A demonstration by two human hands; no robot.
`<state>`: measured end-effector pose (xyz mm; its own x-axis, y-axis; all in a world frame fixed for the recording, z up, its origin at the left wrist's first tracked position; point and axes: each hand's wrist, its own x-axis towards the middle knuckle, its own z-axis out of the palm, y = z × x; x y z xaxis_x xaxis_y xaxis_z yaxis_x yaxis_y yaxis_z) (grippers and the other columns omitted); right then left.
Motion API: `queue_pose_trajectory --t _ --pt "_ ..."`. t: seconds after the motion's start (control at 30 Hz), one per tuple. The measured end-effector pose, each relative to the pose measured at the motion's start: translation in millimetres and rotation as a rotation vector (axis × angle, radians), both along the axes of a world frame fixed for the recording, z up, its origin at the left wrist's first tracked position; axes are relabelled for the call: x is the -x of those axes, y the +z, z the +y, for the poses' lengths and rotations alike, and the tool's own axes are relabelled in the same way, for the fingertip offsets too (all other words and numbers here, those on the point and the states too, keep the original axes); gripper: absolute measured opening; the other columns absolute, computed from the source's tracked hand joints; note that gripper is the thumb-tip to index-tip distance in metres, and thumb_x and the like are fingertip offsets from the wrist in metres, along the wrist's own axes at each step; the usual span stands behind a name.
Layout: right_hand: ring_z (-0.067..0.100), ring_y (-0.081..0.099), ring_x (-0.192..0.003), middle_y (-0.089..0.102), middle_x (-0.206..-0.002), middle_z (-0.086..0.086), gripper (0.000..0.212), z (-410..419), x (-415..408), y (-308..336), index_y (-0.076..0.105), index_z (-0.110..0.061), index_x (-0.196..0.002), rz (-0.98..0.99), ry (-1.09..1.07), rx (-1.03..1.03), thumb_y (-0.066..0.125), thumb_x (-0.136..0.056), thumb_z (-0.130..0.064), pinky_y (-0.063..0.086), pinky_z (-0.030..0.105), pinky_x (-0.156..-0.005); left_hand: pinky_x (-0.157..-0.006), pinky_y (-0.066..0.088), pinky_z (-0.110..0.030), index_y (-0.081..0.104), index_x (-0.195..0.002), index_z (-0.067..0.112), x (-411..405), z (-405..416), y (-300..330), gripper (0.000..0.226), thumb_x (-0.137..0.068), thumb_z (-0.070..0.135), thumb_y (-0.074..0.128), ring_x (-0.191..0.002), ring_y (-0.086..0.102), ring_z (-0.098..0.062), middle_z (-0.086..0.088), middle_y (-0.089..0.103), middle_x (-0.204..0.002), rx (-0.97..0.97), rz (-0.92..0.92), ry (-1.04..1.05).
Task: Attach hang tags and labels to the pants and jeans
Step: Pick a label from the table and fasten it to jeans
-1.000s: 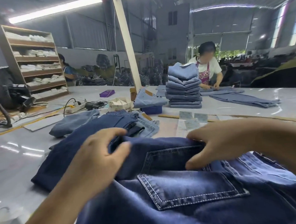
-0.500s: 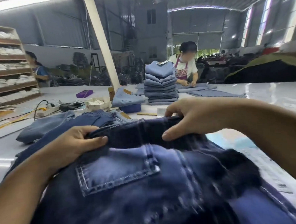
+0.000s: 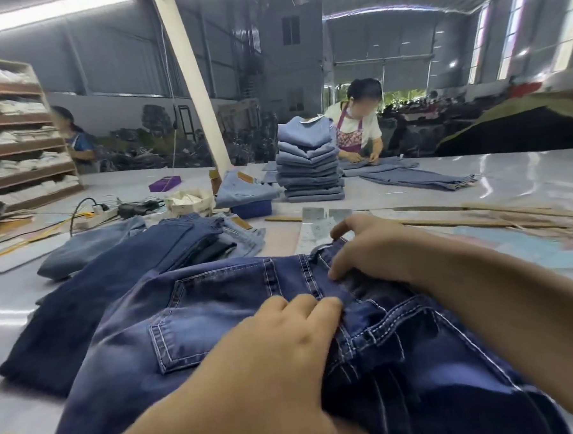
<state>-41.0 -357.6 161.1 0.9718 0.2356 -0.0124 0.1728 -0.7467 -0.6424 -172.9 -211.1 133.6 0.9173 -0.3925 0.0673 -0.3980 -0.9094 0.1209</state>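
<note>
Dark blue jeans (image 3: 210, 307) lie in front of me on the table, back pocket up, waistband toward the far side. My left hand (image 3: 284, 336) rests on the seat with its fingers curled over the fabric near the centre seam. My right hand (image 3: 370, 252) grips the waistband at a belt loop, thumb under the edge. Pale paper hang tags (image 3: 322, 221) lie on the table just beyond the waistband. Another folded pair of dark jeans (image 3: 122, 285) lies to the left.
A tall stack of light blue folded jeans (image 3: 309, 162) stands mid-table, a person (image 3: 360, 126) working behind it. A power strip (image 3: 96, 215), a white basket (image 3: 189, 202) and a blue box (image 3: 251, 208) lie at the left. Wooden strips (image 3: 477, 218) run along the right.
The jeans have been pulled and laid flatter with the pocket now on the left. My left hand moved from the waistband's left end to the seat; my right hand stays on the waistband.
</note>
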Motion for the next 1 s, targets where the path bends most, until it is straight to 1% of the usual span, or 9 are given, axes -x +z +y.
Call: queue_pose_trajectory --t 0.17,0.33,0.5,0.6,0.7,0.77,0.87,0.93,1.0 --pt "0.012 0.056 -0.078 0.057 -0.089 -0.006 0.040 -15.4 10.8 -0.5 0.051 -0.024 -0.102 -0.056 0.012 0.149 0.073 -0.075 -0.043 0.047 0.030 -0.065 -0.088 0.051 -0.030 0.050 -0.114 0.047 -14.4 14.6 7.5 0.049 -0.072 0.058 0.073 -0.095 0.058 0.007 0.028 0.062 -0.107 0.283 0.013 -0.015" --pt "0.022 0.061 -0.051 0.070 -0.065 0.007 0.059 -40.6 30.2 10.2 0.068 -0.012 -0.086 0.228 0.037 -0.011 0.051 -0.085 -0.068 0.047 0.027 -0.049 -0.086 0.053 -0.047 0.064 -0.106 0.028 -30.9 26.4 10.3 0.031 -0.079 0.035 0.077 -0.087 0.068 -0.014 0.005 0.072 -0.092 0.585 0.140 -0.064" --pt "0.014 0.063 -0.076 0.070 -0.081 -0.005 0.084 -64.2 56.4 17.0 0.066 -0.025 -0.097 0.059 0.137 0.010 0.028 -0.058 -0.089 0.046 0.039 -0.085 -0.077 0.051 -0.022 0.070 -0.098 0.022 -41.5 32.5 13.5 0.021 -0.080 0.026 0.080 -0.086 0.069 -0.014 0.000 0.073 -0.089 0.786 0.128 -0.123" --pt "0.026 0.062 -0.082 0.069 -0.089 0.006 0.085 -72.1 67.6 21.7 0.066 -0.017 -0.088 -0.045 0.195 0.052 0.035 -0.051 -0.086 0.047 0.046 -0.086 -0.068 0.054 -0.022 0.074 -0.089 0.027 -43.5 22.8 24.8 0.017 -0.072 0.027 0.076 -0.078 0.072 -0.015 0.000 0.075 -0.085 1.018 -0.015 -0.072" --pt "0.024 0.063 -0.099 0.069 -0.106 0.004 0.080 -85.0 75.5 24.5 0.066 -0.021 -0.102 0.017 0.123 -0.080 0.054 -0.048 -0.078 0.049 0.046 -0.091 -0.061 0.055 -0.021 0.073 -0.090 0.029 -40.3 10.9 48.2 0.029 -0.065 0.038 0.084 -0.077 0.073 -0.016 0.001 0.076 -0.087 1.139 -0.189 -0.102" --pt "0.023 0.062 -0.098 0.066 -0.113 0.006 0.078 -100.8 79.5 24.3 0.067 -0.023 -0.102 0.099 0.077 -0.315 0.065 -0.045 -0.077 0.051 0.042 -0.081 -0.064 0.057 -0.027 0.071 -0.094 0.031 -33.8 -2.5 56.5 0.030 -0.067 0.041 0.081 -0.080 0.072 -0.015 0.004 0.075 -0.090 1.084 -0.242 -0.191" --pt "0.034 0.062 -0.090 0.059 -0.123 0.019 0.035 -124.1 80.8 20.5 0.066 -0.019 -0.104 0.124 -0.052 -0.745 0.061 -0.081 -0.046 0.057 0.042 -0.064 -0.079 0.056 -0.037 0.063 -0.103 0.039 -26.3 -29.1 32.8 0.037 -0.072 0.043 0.081 -0.087 0.068 -0.006 0.014 0.070 -0.098 0.693 -0.196 -0.287" --pt "0.032 0.061 -0.091 0.058 -0.118 0.014 0.029 -128.2 79.8 8.0 0.061 -0.019 -0.108 0.127 -0.185 -0.747 0.054 -0.089 -0.039 0.055 0.034 -0.053 -0.094 0.049 -0.024 0.047 -0.123 0.048 -21.9 -45.4 1.0 0.060 -0.072 0.056 0.078 -0.104 0.057 0.005 0.026 0.058 -0.119 0.432 -0.048 -0.277" --pt "0.024 0.061 -0.090 0.062 -0.104 0.005 0.027 -122.5 84.4 -11.9 0.061 -0.020 -0.101 0.158 -0.188 -0.571 0.061 -0.084 -0.041 0.050 0.033 -0.060 -0.099 0.027 -0.002 0.022 -0.131 0.058 -17.3 -51.6 -25.5 0.078 -0.068 0.079 0.064 -0.114 0.034 0.016 0.038 0.032 -0.131 0.297 -0.037 -0.232"
